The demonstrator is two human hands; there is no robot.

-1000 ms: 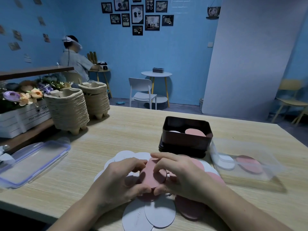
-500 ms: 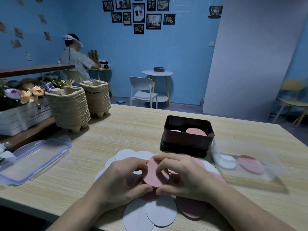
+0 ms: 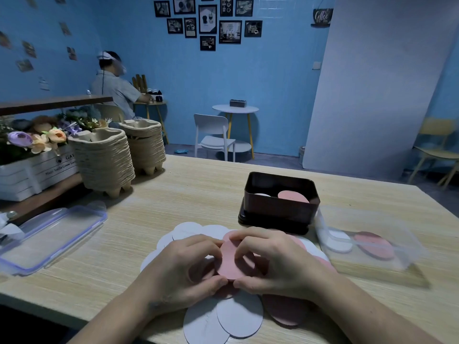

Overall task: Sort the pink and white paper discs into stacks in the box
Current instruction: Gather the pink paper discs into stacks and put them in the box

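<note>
A pink paper disc (image 3: 229,260) stands tilted between both hands above the pile. My left hand (image 3: 178,271) grips its left edge with thumb and fingers, and my right hand (image 3: 275,264) pinches its right edge. Under the hands lies a spread of white discs (image 3: 238,316) and pink discs (image 3: 285,314) on the table. Behind them stands the dark box (image 3: 278,209), with a pink stack (image 3: 293,196) on its right side and a white disc (image 3: 262,194) on its left.
A clear plastic tub (image 3: 370,244) lying on its side to the right holds a white and a pink disc. A clear lid (image 3: 52,234) lies at the left. Two stacks of pulp trays (image 3: 104,160) and a flower crate (image 3: 32,170) stand at the back left. Another person sits far back.
Both hands have lifted the pink disc slightly and tilted it more upright between the fingertips. The pile and the box have not moved.
</note>
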